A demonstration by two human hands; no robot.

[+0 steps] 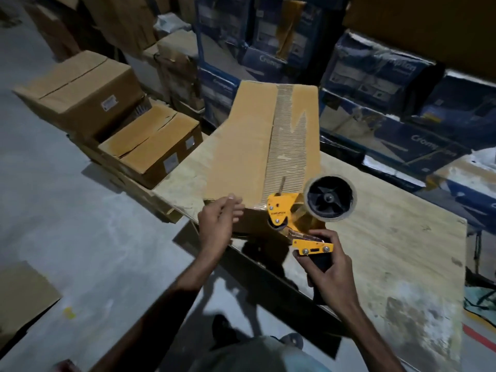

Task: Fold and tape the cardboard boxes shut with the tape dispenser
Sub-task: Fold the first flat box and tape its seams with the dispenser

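Note:
A long brown cardboard box (249,146) lies on the wooden table (389,251), its top flaps closed and a strip along the seam torn down to bare corrugation. My right hand (326,267) grips the black handle of the yellow tape dispenser (300,213), whose head sits at the box's near top edge on the seam. The tape roll (330,198) stands up to the right of the box. My left hand (220,218) hovers at the box's near left corner, fingers loosely bent and holding nothing.
Two closed cardboard boxes (80,89) (153,146) sit on the floor to the left of the table. Blue printed cartons (375,76) are stacked behind and to the right. A flat piece of cardboard (21,296) lies on the grey floor at the left.

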